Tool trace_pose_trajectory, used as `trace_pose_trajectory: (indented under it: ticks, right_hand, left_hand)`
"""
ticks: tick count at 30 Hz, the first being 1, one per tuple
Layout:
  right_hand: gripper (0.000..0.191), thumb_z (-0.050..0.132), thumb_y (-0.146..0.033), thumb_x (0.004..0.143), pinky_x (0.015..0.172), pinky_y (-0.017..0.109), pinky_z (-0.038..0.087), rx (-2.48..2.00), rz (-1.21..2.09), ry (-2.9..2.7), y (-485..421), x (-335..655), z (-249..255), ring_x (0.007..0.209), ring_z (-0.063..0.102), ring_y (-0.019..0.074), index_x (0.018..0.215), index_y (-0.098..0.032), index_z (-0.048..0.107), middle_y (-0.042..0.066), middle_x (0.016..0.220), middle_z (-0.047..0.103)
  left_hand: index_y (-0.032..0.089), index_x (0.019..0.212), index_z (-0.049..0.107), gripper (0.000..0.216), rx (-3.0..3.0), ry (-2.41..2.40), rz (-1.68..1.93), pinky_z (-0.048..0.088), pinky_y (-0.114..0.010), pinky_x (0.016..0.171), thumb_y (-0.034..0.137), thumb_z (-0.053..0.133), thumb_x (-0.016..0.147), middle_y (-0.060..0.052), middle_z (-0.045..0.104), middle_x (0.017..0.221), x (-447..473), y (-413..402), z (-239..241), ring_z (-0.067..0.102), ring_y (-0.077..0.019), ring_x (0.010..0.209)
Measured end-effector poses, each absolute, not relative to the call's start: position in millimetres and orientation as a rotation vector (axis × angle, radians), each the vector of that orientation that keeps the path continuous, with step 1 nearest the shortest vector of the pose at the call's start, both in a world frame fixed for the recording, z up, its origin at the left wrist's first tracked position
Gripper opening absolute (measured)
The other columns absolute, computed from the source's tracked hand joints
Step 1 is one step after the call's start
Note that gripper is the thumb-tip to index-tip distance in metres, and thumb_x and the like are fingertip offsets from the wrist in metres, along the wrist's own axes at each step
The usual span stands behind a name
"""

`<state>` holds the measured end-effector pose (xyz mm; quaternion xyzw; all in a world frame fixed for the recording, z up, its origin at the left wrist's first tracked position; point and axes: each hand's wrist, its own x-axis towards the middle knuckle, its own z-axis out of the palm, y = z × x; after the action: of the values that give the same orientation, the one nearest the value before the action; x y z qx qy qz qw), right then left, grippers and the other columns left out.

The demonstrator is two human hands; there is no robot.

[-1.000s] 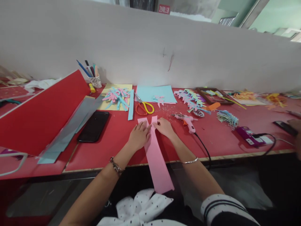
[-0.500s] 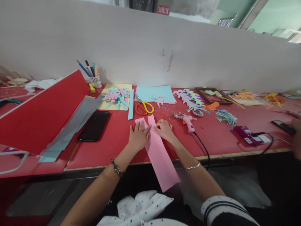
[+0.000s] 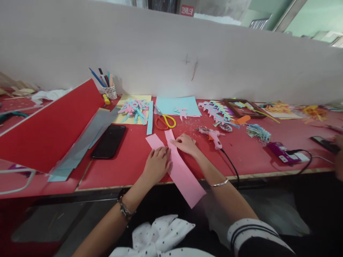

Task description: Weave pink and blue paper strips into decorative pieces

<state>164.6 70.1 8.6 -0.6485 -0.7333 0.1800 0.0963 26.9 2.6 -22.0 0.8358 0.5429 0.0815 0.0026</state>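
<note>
A long sheet of pink paper point(image 3: 186, 180) lies on the red table, its near end hanging past the edge. At the far end it is split into two strips spreading apart. My left hand point(image 3: 158, 164) presses on the left strip, fingers together and curled over the paper near the split. The right strip is pinched between the thumb and fingers of my right hand point(image 3: 185, 144). Beyond my hands lie scissors point(image 3: 168, 122) with yellow and orange handles and a narrow blue paper strip point(image 3: 150, 119). A pink glue gun point(image 3: 213, 136) rests right of my right hand.
A black phone point(image 3: 108, 142) and a tilted red board point(image 3: 50, 132) are on the left. Behind are a pen cup point(image 3: 109, 92), cut paper pieces point(image 3: 135, 110) and blue sheets point(image 3: 177, 103). A purple power strip point(image 3: 282, 152) sits right, near another person's hand point(image 3: 339, 142).
The split in the pink paper has widened: its left strip has swung left. My left hand has shifted slightly towards me, and the paper's near end has turned a little.
</note>
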Motion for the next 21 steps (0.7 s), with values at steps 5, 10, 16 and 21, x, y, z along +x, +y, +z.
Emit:
trace_pose_trajectory:
  ticks: [5, 10, 16, 21]
  right_hand:
    - [0.032, 0.047, -0.037, 0.076, 0.072, 0.032, 0.024, -1.86, 0.55, -2.301, 50, 161, 11, 0.078, 0.049, 0.0139, 0.055, -0.015, 0.056, 0.002, 0.082, 0.055]
    - [0.033, 0.043, -0.031, 0.08, 0.071, 0.033, 0.021, -1.792, 0.532, -2.321, 36, 161, 3, 0.069, 0.047, 0.0101, 0.055, -0.014, 0.056, 0.0, 0.073, 0.053]
    - [0.027, 0.044, -0.025, 0.081, 0.073, 0.033, 0.02, -1.765, 0.401, -2.327, 34, 167, -4, 0.072, 0.047, 0.0115, 0.059, -0.014, 0.056, 0.0, 0.073, 0.052]
    - [0.029, 0.042, -0.027, 0.082, 0.073, 0.033, 0.023, -1.816, 0.4, -2.315, 35, 172, -2, 0.076, 0.049, 0.0136, 0.059, -0.014, 0.054, 0.001, 0.072, 0.052]
  left_hand:
    - [0.013, 0.128, 0.037, 0.046, 2.49, 1.838, 0.15, 0.03, -0.049, 0.097, 0.028, 0.031, 0.085, -0.011, 0.038, 0.134, 35, -8, -20, 0.034, -0.0242, 0.123]
    - [0.013, 0.131, 0.03, 0.05, 2.425, 1.897, 0.109, 0.025, -0.052, 0.098, 0.031, 0.028, 0.085, -0.011, 0.03, 0.138, 37, -13, -20, 0.028, -0.0244, 0.126]
    - [0.021, 0.131, 0.03, 0.048, 2.42, 1.908, 0.128, 0.026, -0.056, 0.096, 0.034, 0.029, 0.085, -0.01, 0.029, 0.139, 33, -15, -24, 0.026, -0.0253, 0.127]
    - [0.018, 0.129, 0.035, 0.047, 2.441, 1.971, 0.178, 0.026, -0.057, 0.095, 0.034, 0.033, 0.084, -0.012, 0.032, 0.137, 31, -19, -24, 0.03, -0.028, 0.125]
